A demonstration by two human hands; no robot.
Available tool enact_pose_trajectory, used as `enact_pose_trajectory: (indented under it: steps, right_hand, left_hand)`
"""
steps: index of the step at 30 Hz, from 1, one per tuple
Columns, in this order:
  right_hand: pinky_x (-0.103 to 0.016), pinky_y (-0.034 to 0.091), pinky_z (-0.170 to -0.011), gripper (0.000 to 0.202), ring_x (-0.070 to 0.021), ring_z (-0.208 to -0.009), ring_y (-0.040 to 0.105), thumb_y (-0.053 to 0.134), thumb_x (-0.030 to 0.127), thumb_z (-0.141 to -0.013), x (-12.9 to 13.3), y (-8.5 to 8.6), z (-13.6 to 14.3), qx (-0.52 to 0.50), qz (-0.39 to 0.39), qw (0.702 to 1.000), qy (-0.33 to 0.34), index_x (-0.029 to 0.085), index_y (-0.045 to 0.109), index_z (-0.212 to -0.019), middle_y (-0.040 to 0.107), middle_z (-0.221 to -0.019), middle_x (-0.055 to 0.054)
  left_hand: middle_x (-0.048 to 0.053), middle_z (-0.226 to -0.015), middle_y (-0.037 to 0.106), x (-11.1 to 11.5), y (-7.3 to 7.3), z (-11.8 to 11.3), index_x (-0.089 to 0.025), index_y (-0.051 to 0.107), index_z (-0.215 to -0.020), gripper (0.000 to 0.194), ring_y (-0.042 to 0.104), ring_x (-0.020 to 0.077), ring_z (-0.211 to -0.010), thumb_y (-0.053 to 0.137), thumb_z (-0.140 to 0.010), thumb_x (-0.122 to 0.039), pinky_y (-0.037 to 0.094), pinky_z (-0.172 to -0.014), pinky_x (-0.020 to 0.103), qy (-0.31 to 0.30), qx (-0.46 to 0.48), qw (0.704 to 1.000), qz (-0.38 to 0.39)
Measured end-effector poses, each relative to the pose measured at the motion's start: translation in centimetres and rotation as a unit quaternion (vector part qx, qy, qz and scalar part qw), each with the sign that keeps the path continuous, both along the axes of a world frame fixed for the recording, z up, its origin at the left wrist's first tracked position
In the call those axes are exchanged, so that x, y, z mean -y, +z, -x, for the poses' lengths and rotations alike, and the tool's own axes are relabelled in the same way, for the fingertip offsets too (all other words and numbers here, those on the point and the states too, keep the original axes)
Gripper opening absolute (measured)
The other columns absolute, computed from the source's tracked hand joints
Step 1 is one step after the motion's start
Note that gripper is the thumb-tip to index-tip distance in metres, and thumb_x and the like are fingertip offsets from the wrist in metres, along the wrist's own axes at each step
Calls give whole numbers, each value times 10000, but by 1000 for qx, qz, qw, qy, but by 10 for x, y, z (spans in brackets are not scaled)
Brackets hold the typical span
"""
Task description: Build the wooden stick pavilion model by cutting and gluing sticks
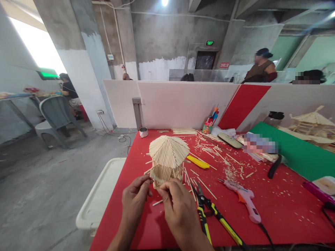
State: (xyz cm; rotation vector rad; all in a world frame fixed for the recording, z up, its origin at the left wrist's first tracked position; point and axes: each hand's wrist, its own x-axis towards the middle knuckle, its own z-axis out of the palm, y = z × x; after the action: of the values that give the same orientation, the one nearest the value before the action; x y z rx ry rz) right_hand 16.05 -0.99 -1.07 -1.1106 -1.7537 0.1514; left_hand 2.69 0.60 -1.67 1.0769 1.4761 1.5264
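Note:
A small pavilion model [169, 151] built of thin wooden sticks, with a peaked round roof, stands on the red tabletop in front of me. My left hand [136, 197] is at its lower left front corner, thumb and forefinger pinched together. Close by on the right, my right hand [178, 205] has its fingers curled and pinched at the model's lower front. What lies between the fingertips of either hand is too small or hidden to make out. Loose sticks [187, 177] lie beside the model, and a yellow utility knife [198, 162] rests behind them.
Yellow-and-black pliers [209, 205] and a pink glue gun [246, 200] lie to the right on the red table [282, 209]. Farther back are scattered stick scraps [230, 170], a pen cup [208, 126] and a small tin [143, 131]. Another stick model [314, 123] stands on a green board [288, 143].

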Motion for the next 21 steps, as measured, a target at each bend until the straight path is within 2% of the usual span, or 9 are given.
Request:
enact_pose_trajectory:
  steps: [6, 9, 13, 18, 21]
  right_hand:
    - [-246, 378, -556, 238, -132, -620, 545, 345, 268, -971, 8, 5, -1, -1, 22, 1000, -7, 215, 482, -784, 556, -709, -1]
    - [-253, 403, -612, 279, -145, -675, 576, 322, 256, -981, 10, 2, -2, 12, 22, 1000, 8, 211, 518, -787, 588, -717, -14]
    - [-249, 434, -635, 296, -151, -702, 595, 366, 297, -982, 7, -4, -2, 30, -1, 999, 15, 205, 564, -782, 607, -724, -25]
    - [-237, 436, -657, 271, -133, -746, 610, 362, 263, -988, 5, -9, 0, 20, -17, 999, 39, 209, 604, -879, 649, -795, -23]
    - [-247, 381, -583, 346, -126, -639, 587, 421, 399, -966, 8, -9, 1, 38, -16, 999, 22, 213, 573, -718, 619, -673, 5]
  left_hand:
    - [24, -606, 676, 1, 1, 1, -127, 740, -802, 245, 537, 121, -465, 652, -696, -330, 441, -453, 234, -1, -13, 1000, -4]
    - [19, -590, 668, 0, -1, 1, -126, 741, -803, 244, 535, 118, -458, 658, -692, -326, 438, -447, 230, -2, -4, 1000, -8]
    - [39, -680, 699, -1, -1, 0, -127, 741, -794, 235, 531, 106, -445, 673, -670, -315, 433, -430, 228, 2, 9, 1000, -12]
    - [37, -660, 691, 0, 1, -1, -128, 739, -785, 227, 540, 118, -457, 670, -663, -307, 437, -436, 235, 5, 10, 1000, -12]
    - [19, -578, 657, 1, 3, -1, -127, 740, -790, 231, 539, 127, -467, 663, -681, -315, 442, -458, 237, -2, 6, 1000, -2]
